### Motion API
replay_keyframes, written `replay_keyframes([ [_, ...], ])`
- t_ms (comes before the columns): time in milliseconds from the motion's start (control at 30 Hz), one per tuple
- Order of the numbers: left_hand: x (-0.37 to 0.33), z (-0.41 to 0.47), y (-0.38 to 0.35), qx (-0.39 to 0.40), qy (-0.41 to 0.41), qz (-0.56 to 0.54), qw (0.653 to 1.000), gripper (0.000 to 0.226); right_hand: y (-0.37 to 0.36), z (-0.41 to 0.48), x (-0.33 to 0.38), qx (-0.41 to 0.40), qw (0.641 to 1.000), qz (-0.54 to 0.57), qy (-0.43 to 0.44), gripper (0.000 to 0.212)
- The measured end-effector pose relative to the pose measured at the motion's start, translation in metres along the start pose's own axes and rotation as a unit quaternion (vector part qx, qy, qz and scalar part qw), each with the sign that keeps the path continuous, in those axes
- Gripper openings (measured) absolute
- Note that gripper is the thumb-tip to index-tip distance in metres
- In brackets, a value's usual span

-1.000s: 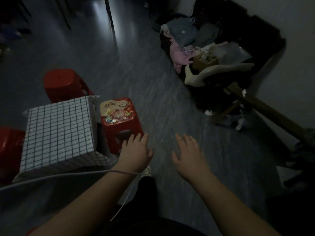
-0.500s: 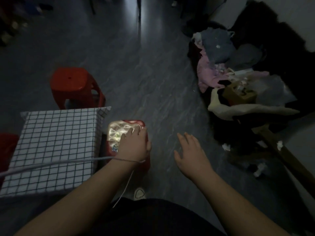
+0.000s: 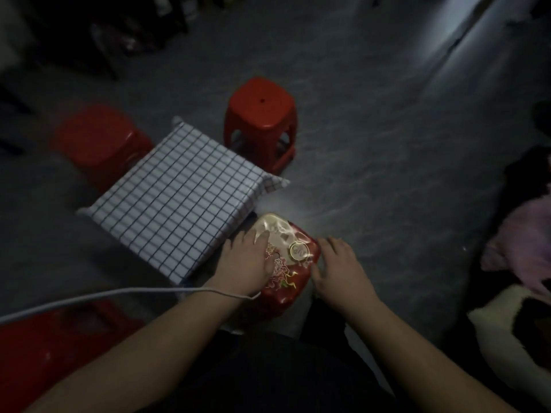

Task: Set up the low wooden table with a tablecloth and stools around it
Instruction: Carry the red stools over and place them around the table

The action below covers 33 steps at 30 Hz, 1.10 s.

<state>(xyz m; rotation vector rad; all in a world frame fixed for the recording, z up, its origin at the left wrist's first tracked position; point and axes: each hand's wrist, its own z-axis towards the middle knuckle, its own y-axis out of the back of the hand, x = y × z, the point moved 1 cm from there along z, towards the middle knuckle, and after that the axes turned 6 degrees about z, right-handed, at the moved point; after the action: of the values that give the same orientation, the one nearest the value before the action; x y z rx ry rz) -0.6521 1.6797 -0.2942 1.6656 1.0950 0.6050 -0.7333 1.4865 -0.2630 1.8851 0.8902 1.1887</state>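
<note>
A low table under a white checked tablecloth [image 3: 179, 201] stands on the grey floor. Plain red stools stand at its far side [image 3: 262, 108], its left side [image 3: 95, 138] and at the bottom left [image 3: 44, 347]. A fourth red stool with a patterned label on its seat [image 3: 293, 254] stands at the table's near right side. My left hand [image 3: 247, 260] lies on that seat with its fingers spread toward the table. My right hand [image 3: 338, 263] touches the seat's right edge, thumb against the rim.
A white cable [image 3: 119, 295] runs from the left across my left wrist. A heap of pink, white and dark cloth [image 3: 518, 263] lies at the right edge. Dark furniture legs [image 3: 104, 49] stand at the back left. Open grey floor [image 3: 387, 174] stretches to the right of the table.
The view has swung left and closer over the table. My left hand stays on the labelled stool's seat, and my right hand has come in from the floor side to its right edge.
</note>
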Motion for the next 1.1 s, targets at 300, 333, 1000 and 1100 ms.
replay_keyframes([
  [300, -0.061, 0.024, -0.035, 0.007, 0.309, -0.143, 0.940, 0.060, 0.029, 0.133, -0.046, 0.187, 0.943, -0.114, 0.250, 0.067],
  [333, -0.069, 0.025, -0.038, 0.006, 0.332, -0.153, 0.931, 0.060, 0.029, 0.144, -0.049, 0.195, 0.935, -0.127, 0.269, 0.067],
  [1000, -0.111, 0.112, -0.333, 0.022, 0.540, -0.394, 0.743, 0.084, -0.236, 0.294, -0.200, 0.283, 0.907, -0.160, 0.270, 0.068],
  [1100, -0.120, 0.116, -0.364, 0.005, 0.551, -0.435, 0.712, 0.097, -0.256, 0.300, -0.219, 0.279, 0.923, -0.132, 0.229, 0.075],
])
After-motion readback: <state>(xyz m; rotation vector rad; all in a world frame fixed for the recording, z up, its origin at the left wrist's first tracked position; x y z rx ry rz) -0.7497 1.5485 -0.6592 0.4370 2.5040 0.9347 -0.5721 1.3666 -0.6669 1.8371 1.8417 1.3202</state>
